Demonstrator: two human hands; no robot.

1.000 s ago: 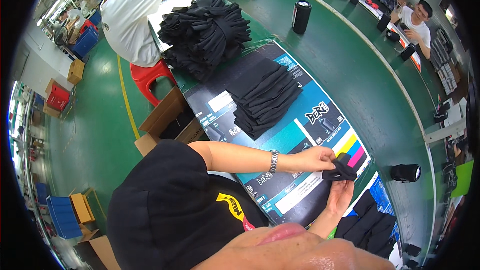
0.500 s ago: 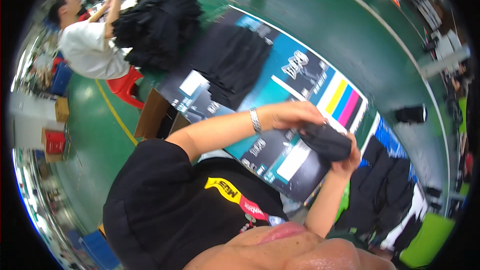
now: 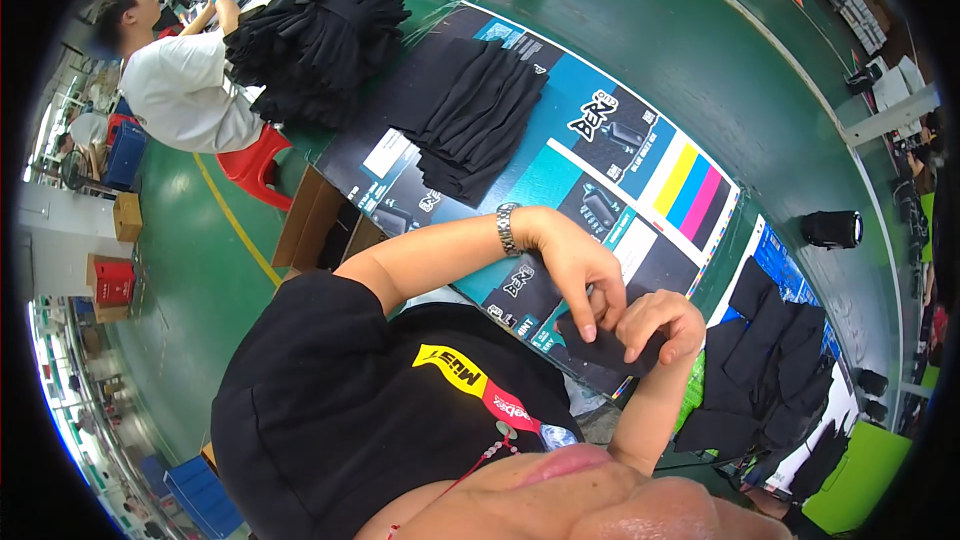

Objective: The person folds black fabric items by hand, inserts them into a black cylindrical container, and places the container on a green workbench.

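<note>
Found one black cloth piece [image 3: 607, 352] between both hands, at the near edge of the printed sheet [image 3: 540, 172] on the tabletop [image 3: 640, 5]. Left hand [image 3: 585, 270]: grip pinching the left part, underside hidden. Right hand [image 3: 663, 325]: grip curled over the right end. Judged light, soft and limp, with little risk of slipping or breaking; best taken near opposite edges, between thumb and fingers. Counted: one piece in hand, one flat stack [image 3: 480, 115], one large bundle [image 3: 320, 35], one loose heap [image 3: 765, 370], all black cloth; overlapping layers not countable. Also counted: one watch [image 3: 508, 229].
</note>
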